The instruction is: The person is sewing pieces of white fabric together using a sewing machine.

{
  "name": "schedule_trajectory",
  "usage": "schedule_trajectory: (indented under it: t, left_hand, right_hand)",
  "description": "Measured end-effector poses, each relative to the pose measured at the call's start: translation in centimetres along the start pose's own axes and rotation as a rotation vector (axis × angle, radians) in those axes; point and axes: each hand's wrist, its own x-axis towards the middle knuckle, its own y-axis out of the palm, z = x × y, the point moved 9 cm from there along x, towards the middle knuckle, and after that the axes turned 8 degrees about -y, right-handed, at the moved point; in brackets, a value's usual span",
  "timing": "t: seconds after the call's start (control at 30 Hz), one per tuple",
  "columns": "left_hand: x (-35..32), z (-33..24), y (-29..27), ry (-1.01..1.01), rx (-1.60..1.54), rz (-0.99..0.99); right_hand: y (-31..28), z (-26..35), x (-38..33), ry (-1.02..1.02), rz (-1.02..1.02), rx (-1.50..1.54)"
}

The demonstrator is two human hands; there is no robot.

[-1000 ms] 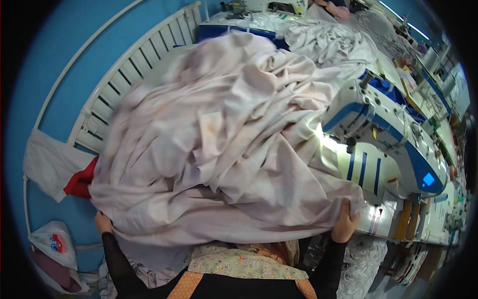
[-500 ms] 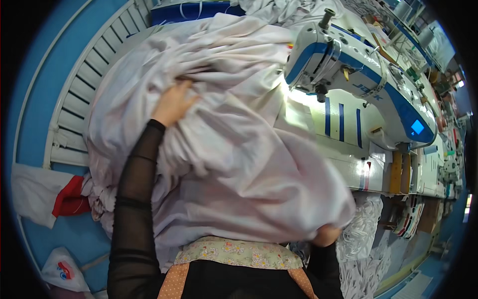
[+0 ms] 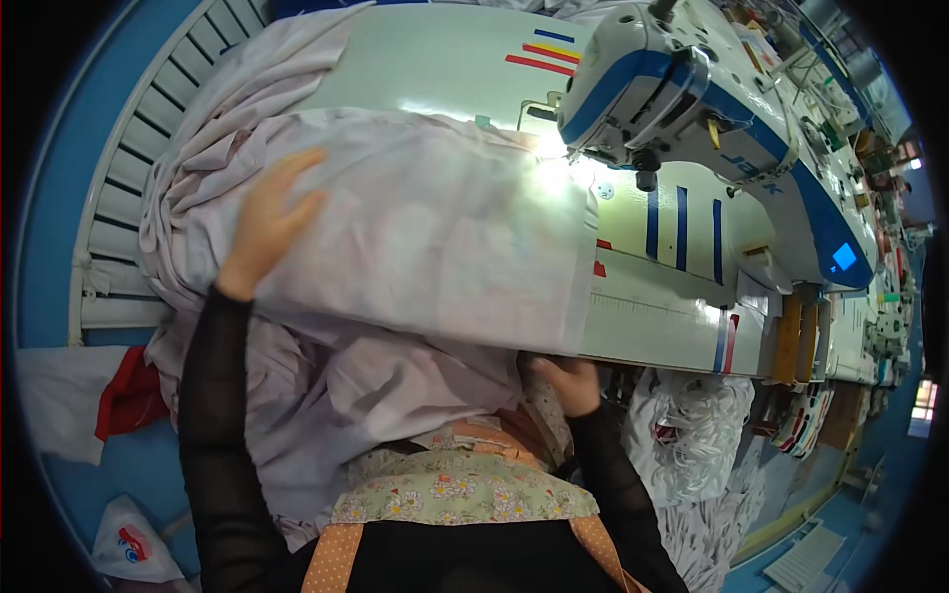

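Observation:
A large pale pinkish-white cloth (image 3: 425, 227) lies spread over the sewing table, its right edge straight and close to the needle area of a white and blue sewing machine (image 3: 633, 99). Above the cloth's left part is my left hand (image 3: 269, 222), fingers apart and slightly blurred, with nothing held. My right hand (image 3: 568, 383) is at the table's front edge, just below the cloth's near right corner. Its fingers are partly hidden in shadow there, so their grip does not show. More of the cloth hangs in folds over my lap, against a floral apron (image 3: 465, 489).
A white slatted rack (image 3: 124, 227) borders the table on the left, with a red and white cloth piece (image 3: 124, 400) beside it. White fabric strips (image 3: 692, 425) hang below the table at right. Colored tape strips (image 3: 544, 57) mark the table top.
The bunched cloth has been laid flatter and drawn toward me, baring the far table top. My left hand has moved left and lost contact with the folds; my right has moved up and left.

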Motion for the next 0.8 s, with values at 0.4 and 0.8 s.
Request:
schedule_trajectory:
  t: [0.4, 0.8]
  left_hand:
    - [-4.9, 1.6, 4.1, -0.070, 0.568, 0.092]
    - [0.6, 3.9, 4.4, -0.133, 0.396, 0.026]
  right_hand:
    - [4.1, 1.1, -6.1, 0.172, 0.202, 0.022]
    - [3.2, -3.9, -6.9, 0.258, 0.200, 0.045]
